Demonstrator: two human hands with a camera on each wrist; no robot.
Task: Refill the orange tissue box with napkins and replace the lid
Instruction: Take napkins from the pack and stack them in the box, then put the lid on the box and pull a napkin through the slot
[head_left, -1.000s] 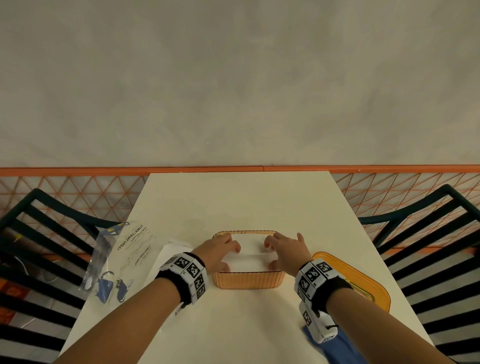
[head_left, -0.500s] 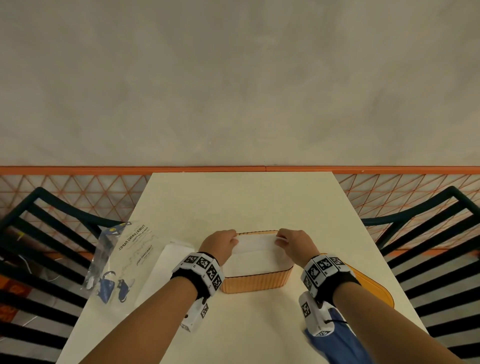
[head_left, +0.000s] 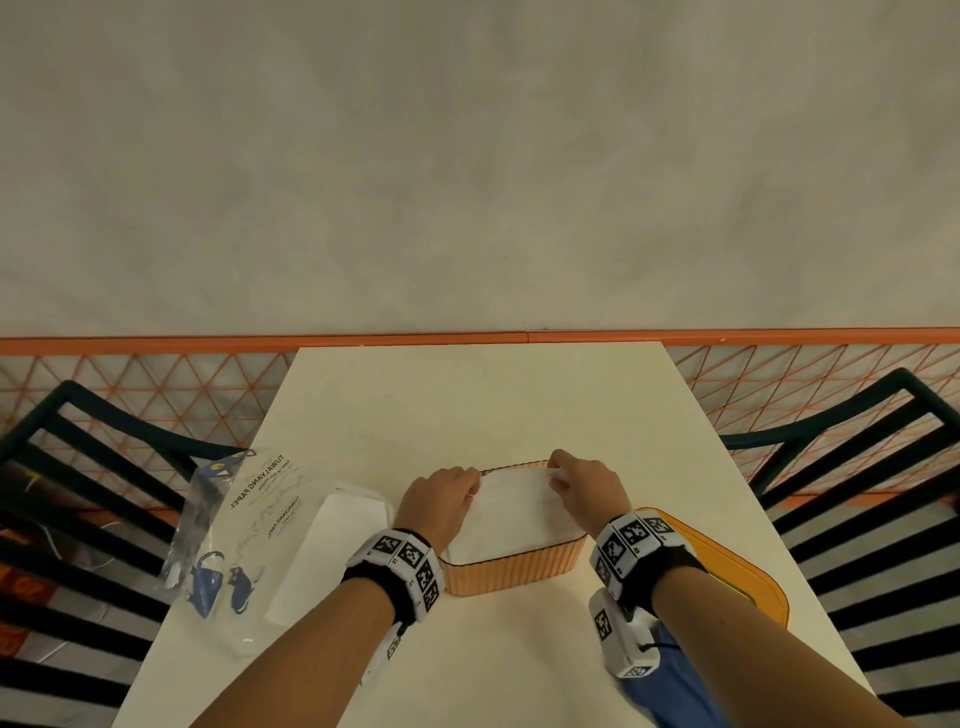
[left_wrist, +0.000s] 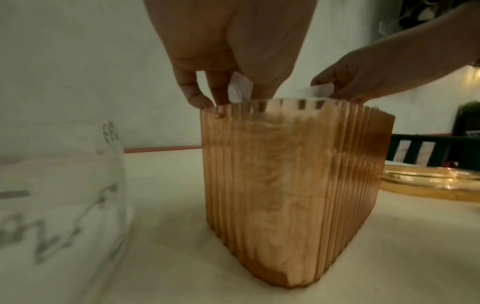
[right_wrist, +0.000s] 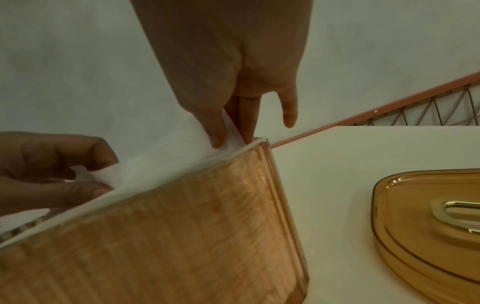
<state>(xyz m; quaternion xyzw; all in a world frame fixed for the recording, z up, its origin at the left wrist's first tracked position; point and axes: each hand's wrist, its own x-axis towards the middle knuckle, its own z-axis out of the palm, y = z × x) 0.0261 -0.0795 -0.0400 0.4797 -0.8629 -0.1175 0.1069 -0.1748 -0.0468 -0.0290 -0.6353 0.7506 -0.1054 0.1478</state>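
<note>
**Napkins pinched at the far rim of the box**

Napkins (head_left: 511, 512) fill the orange tissue box (head_left: 511, 574) up to its rim, a white stack showing through the ribbed, see-through wall. The box stands at the middle of the table (head_left: 467, 405), right in front of me, with no lid on it.

My left hand (head_left: 441, 499) sits at the box's 10 o'clock corner, fingers curled, thumb and fingertips pinching a corner of the top napkin just above the rim. My right hand (head_left: 589, 488) is at the 2 o'clock corner and does the same: thumb and first fingers nip the sheet at the edge, while my little finger sticks out free past the rim. Between the two hands the sheet runs along the far side of the box.

At 4 o'clock from the box, near my right wrist, the lid (head_left: 727, 566) lies flat on the table, apart from the box. At 9 o'clock lies a spare stack of napkins (head_left: 332, 551), and beyond it the clear printed wrapper (head_left: 244, 530). Dark slatted chairs (head_left: 857, 467) stand at both sides of the table.
</note>
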